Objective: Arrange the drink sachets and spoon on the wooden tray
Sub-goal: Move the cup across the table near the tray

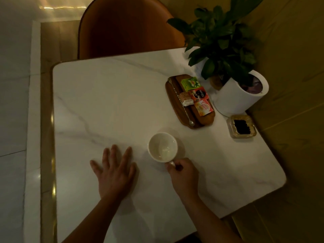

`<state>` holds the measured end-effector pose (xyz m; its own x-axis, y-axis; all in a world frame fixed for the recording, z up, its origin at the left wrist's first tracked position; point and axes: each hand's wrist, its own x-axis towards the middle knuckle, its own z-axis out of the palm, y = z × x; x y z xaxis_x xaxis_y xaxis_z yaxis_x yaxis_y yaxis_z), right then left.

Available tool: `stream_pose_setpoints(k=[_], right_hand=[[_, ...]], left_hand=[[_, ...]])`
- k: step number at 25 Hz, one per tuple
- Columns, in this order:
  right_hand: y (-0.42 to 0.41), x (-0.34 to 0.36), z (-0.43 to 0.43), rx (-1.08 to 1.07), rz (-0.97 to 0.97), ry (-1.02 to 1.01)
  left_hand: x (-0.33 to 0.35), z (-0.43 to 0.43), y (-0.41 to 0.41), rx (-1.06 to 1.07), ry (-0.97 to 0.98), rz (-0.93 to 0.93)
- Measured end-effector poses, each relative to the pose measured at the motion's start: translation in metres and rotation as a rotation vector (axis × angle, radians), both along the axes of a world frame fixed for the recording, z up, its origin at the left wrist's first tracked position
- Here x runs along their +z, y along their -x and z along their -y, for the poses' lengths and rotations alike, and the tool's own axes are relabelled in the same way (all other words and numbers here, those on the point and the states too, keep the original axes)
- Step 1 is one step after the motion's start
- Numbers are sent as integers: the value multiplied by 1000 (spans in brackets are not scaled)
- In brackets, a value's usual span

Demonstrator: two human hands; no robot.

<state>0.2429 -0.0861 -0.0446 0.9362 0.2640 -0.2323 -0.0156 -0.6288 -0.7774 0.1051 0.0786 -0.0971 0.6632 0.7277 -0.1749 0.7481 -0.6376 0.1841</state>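
Head view, items as we find them:

1. Wooden tray [172, 104]: oblong, on the far right part of the white marble table [105, 102], near the plant pot [235, 97].
2. Spoon [187, 114]: long and thin, laid lengthwise along the tray's left side, bowl at the near end.
3. Green sachet [189, 83]: far end of the tray, on the raised right strip.
4. Red sachet [199, 95]: next in the row, touching or overlapping the green one.
5. Orange sachet [205, 107]: nearest of the row, just beside the red one.
6. Small pale packet [186, 100]: left of the red sachet, lying against the spoon's stem.
7. White cup [162, 146]: upright on the table, apart from the tray and nearer to us; we see only a faint residue inside.
8. Right hand [182, 172]: fingers curled round the cup's handle.
9. Left hand [114, 171]: spread wide, palm down, flat on the marble to the left of the cup, holding nothing.
10. Glass ashtray [242, 127]: right table edge, near the pot.
11. Brown chair [129, 27]: beyond the far edge.
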Motion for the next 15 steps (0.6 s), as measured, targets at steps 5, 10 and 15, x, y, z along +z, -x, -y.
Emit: stream_pose_setpoints(k=[5,10,15], right_hand=[[-20,4,19,-206,-65,-97],[-45,6,27,-492,-165,-261],[-63,4,23,-645,-113,-275]], left_hand=[[3,0,-3,-1,13,-14],[9,1,-4,13,18,-15],[12,1,-4,19,47,-11]])
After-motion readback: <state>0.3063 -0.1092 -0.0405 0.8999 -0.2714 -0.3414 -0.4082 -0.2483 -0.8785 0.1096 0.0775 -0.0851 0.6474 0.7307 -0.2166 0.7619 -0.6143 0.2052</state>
